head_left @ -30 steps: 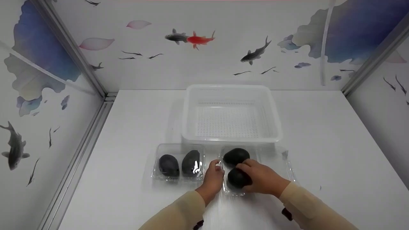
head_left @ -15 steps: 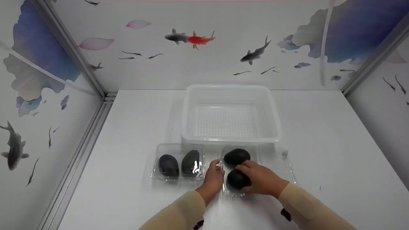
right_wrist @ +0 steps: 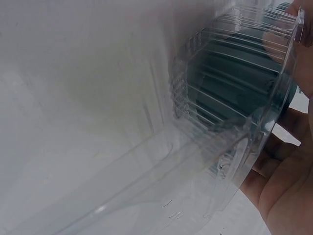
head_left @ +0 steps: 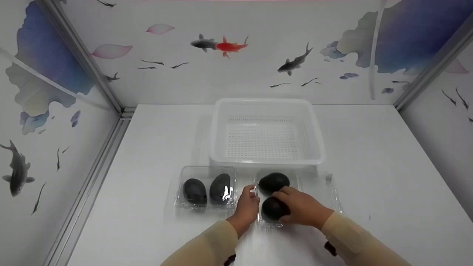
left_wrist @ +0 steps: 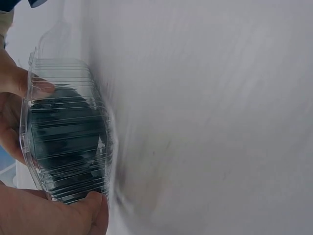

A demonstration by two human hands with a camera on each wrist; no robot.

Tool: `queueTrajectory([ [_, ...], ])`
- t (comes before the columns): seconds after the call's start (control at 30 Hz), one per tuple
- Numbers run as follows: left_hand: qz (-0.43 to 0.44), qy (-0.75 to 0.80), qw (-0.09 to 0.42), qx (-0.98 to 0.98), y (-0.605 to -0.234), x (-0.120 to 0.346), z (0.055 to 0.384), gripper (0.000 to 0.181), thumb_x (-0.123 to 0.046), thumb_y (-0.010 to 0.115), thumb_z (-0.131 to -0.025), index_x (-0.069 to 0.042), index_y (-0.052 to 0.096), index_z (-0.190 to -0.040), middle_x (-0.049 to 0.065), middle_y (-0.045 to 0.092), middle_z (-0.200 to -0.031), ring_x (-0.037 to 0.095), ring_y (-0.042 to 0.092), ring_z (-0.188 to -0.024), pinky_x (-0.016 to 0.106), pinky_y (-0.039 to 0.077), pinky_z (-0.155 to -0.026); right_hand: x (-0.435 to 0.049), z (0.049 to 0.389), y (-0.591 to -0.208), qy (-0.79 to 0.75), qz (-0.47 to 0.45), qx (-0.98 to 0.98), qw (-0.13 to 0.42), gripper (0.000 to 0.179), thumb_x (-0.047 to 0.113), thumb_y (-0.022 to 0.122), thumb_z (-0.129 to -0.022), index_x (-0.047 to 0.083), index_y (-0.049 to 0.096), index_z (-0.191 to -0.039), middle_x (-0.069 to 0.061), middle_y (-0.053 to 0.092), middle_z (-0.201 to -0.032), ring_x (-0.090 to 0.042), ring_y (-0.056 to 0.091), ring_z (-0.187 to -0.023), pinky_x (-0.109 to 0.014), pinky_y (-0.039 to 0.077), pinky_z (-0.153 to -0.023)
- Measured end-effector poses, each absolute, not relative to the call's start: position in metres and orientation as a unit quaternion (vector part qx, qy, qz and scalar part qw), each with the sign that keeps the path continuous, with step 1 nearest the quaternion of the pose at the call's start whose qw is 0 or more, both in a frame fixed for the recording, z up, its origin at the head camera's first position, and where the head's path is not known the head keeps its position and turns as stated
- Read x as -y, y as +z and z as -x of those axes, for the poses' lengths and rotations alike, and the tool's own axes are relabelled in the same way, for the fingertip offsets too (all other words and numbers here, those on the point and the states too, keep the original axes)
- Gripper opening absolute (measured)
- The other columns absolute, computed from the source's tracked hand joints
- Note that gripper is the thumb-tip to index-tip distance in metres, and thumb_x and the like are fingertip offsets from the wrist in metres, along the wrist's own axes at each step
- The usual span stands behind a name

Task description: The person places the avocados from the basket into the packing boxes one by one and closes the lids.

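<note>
In the head view, an open clear plastic box [head_left: 266, 222] holds two dark avocados. My right hand [head_left: 305, 207] grips the nearer avocado [head_left: 274, 209], thumb and fingers around it, inside the box. Just beyond lies the other avocado [head_left: 274, 183]. My left hand [head_left: 247, 207] holds the box by its left side; in the left wrist view its thumb [left_wrist: 93, 203] lies against the ribbed wall. The box's lid [head_left: 323, 192] is folded out to the right, partly behind my right hand. The right wrist view shows the gripped avocado [right_wrist: 239, 78] through the wall.
A second clear box [head_left: 208, 169], lid down, stands to the left with two avocados [head_left: 195, 191] in it. Behind both boxes is a white perforated basket [head_left: 268, 162] with nothing in it. Printed panels [head_left: 251, 81] border the white table [head_left: 147, 177] at the back and sides.
The gripped avocado and my right hand have shifted very slightly left and toward me. The left hand and both boxes look nearly unmoved.
</note>
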State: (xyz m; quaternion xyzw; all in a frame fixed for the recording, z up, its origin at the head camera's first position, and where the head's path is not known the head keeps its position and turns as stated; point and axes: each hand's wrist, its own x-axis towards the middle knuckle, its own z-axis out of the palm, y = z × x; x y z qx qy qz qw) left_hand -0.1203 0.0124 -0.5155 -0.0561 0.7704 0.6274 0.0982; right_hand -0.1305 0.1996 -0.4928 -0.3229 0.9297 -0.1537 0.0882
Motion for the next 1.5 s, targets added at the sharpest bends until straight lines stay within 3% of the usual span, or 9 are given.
queueTrajectory([
  [0.7,0.061,0.626,0.096,-0.772,-0.514,-0.015,0.119,0.038,0.002,0.050,-0.091,0.004,0.046,-0.129,0.020,0.058,-0.109,0.029,0.058,-0.097,0.042,0.048,-0.085,-0.207,0.121,-0.492,-0.188,0.301,-0.931,0.087,0.065,0.029,0.083,-0.074,0.009,0.056,-0.130,-0.011,0.056,-0.125,-0.029,0.057,-0.114,-0.047,0.048,-0.093],
  [0.97,0.061,0.633,0.118,-0.763,-0.514,-0.015,0.117,0.038,0.001,0.048,-0.093,0.004,0.043,-0.131,0.023,0.056,-0.114,0.034,0.056,-0.106,0.045,0.046,-0.090,-0.217,0.105,-0.491,-0.236,0.291,-0.927,-0.021,0.057,0.024,0.082,-0.076,0.010,0.060,-0.127,-0.008,0.060,-0.125,-0.026,0.058,-0.115,-0.043,0.050,-0.091],
  [1.2,0.057,0.635,0.098,-0.764,-0.517,-0.014,0.114,0.038,0.003,0.051,-0.089,0.006,0.046,-0.126,0.023,0.058,-0.107,0.034,0.058,-0.101,0.045,0.047,-0.088,-0.228,0.091,-0.492,-0.253,0.265,-0.922,-0.127,0.055,0.015,0.085,-0.072,0.010,0.063,-0.122,-0.003,0.062,-0.118,-0.021,0.062,-0.107,-0.037,0.054,-0.083],
  [1.37,0.063,0.642,0.098,-0.758,-0.517,-0.014,0.112,0.039,0.002,0.051,-0.088,0.006,0.046,-0.126,0.022,0.058,-0.107,0.032,0.057,-0.098,0.044,0.047,-0.086,-0.240,0.083,-0.488,-0.267,0.191,-0.932,-0.154,0.054,0.009,0.085,-0.070,0.008,0.064,-0.119,-0.002,0.064,-0.114,-0.020,0.062,-0.106,-0.035,0.053,-0.084],
  [1.5,0.067,0.648,0.105,-0.751,-0.516,-0.013,0.111,0.040,0.001,0.049,-0.087,0.005,0.045,-0.128,0.022,0.057,-0.107,0.031,0.056,-0.096,0.043,0.047,-0.084,-0.249,0.076,-0.486,-0.285,0.133,-0.937,-0.153,0.053,0.003,0.084,-0.069,0.006,0.065,-0.118,-0.001,0.067,-0.112,-0.020,0.063,-0.103,-0.019,0.047,-0.088],
])
